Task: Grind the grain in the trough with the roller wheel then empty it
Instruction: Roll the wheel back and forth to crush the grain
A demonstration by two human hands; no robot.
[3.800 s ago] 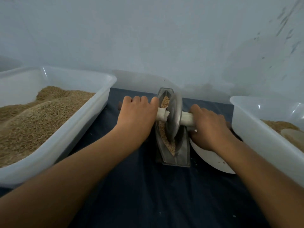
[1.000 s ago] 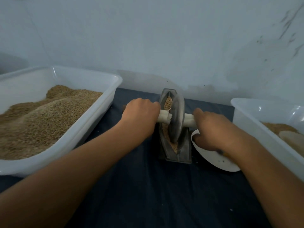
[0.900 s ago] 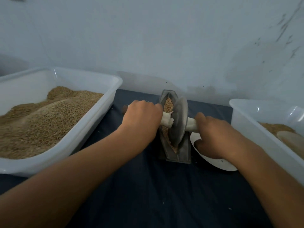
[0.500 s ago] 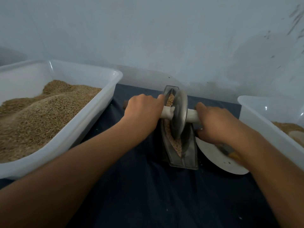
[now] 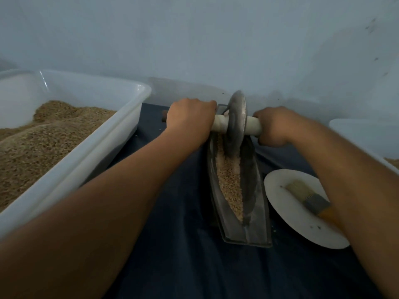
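A narrow boat-shaped metal trough (image 5: 251,190) lies lengthwise on the dark cloth, with tan grain (image 5: 230,180) along its groove. The grey roller wheel (image 5: 236,124) stands upright in the trough's far end on a pale axle handle (image 5: 252,125). My left hand (image 5: 190,121) is closed around the axle's left end and my right hand (image 5: 274,126) around its right end. The far tip of the trough is hidden behind the wheel.
A large white tub (image 5: 112,147) heaped with grain stands on the left. A white plate (image 5: 287,212) with a brush (image 5: 311,197) lies right of the trough. Another white tub (image 5: 364,139) stands at the far right. A wall rises just behind.
The wheel has rolled away from me to the trough's far end, both hands going with it. The near stretch of grain and the brush on the plate are now uncovered.
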